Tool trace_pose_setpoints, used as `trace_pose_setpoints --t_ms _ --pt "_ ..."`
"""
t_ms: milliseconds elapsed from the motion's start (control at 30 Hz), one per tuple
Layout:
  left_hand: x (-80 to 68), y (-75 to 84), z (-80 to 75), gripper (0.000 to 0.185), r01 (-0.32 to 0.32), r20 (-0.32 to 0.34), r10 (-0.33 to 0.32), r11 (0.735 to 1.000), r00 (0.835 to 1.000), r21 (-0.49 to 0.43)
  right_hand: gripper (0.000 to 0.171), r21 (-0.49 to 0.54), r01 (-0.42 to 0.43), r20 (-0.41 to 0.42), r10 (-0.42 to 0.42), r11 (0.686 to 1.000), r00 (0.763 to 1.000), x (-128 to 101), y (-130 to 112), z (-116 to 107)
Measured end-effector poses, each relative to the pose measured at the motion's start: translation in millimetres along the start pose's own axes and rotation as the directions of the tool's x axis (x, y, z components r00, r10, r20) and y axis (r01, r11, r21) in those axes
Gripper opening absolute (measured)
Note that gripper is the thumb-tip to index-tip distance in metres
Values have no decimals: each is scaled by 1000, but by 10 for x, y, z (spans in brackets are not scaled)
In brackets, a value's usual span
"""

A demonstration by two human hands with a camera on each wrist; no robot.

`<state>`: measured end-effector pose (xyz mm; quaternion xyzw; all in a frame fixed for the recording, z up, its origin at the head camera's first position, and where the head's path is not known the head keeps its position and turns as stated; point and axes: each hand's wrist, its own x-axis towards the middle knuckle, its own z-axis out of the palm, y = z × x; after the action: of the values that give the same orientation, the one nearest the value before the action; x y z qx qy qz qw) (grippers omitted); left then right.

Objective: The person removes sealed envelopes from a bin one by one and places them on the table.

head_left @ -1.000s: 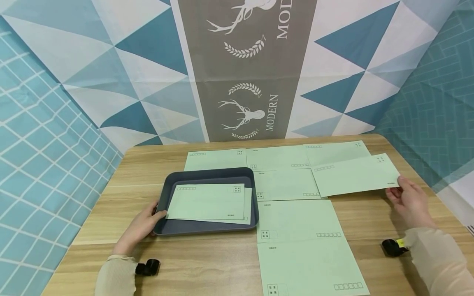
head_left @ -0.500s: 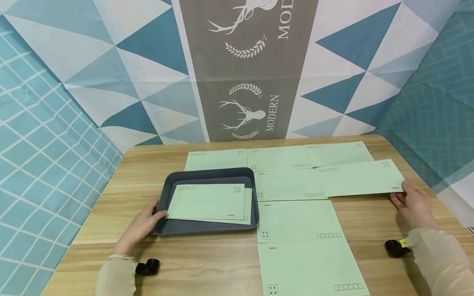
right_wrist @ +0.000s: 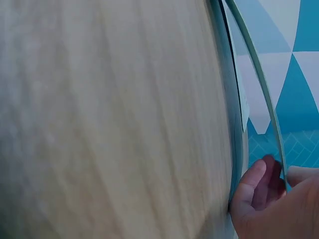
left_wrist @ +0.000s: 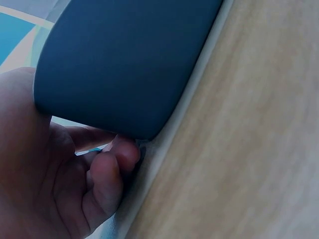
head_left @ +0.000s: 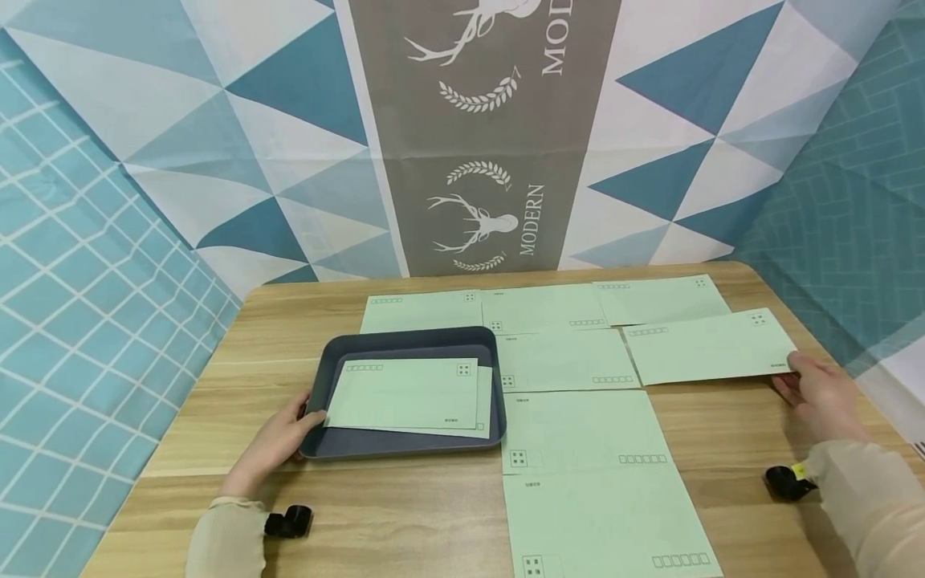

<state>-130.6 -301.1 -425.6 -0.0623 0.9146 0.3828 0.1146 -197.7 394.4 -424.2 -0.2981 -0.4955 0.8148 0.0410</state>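
On the wooden counter [head_left: 217,377], a dark grey plastic tray [head_left: 408,341] is sitting left of centre, holding pale green paper envelopes [head_left: 405,393]. At its near-left corner the left hand [head_left: 270,445] is grasping the rim. Far right, the right hand [head_left: 820,393] is pinching the corner of one long pale green envelope [head_left: 708,347], raised slightly off the counter.

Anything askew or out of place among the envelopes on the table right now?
Yes. The envelope pinched by the right hand sits tilted and lifted at its right end, out of line with the flat grid beside it. In the tray, gripped by the left hand, the top envelope lies slightly skewed over the one beneath.
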Motion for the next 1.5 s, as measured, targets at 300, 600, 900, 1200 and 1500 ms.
trace_pose_setpoints --t_ms 300,600,900,1200,1500 --pt "-2 -15 1 64 7 3 -7 1000 1000 -13 24 -129 0 17 2 992 1000 3 -11 33" --pt "29 -31 0 62 9 3 -9 1000 1000 -28 79 -250 -4 45 16 968 999 57 -26 21" --pt "27 -25 -6 62 5 1 -5 1000 1000 -25 77 -626 60 90 -4 778 996 100 -91 12" --pt "30 -23 -9 61 2 1 -2 1000 1000 -27 52 -948 243 207 -182 206 961 4 -110 53" --pt "25 -6 -6 61 7 3 -7 1000 1000 -25 43 -964 266 255 -267 6 929 -35 -90 108"
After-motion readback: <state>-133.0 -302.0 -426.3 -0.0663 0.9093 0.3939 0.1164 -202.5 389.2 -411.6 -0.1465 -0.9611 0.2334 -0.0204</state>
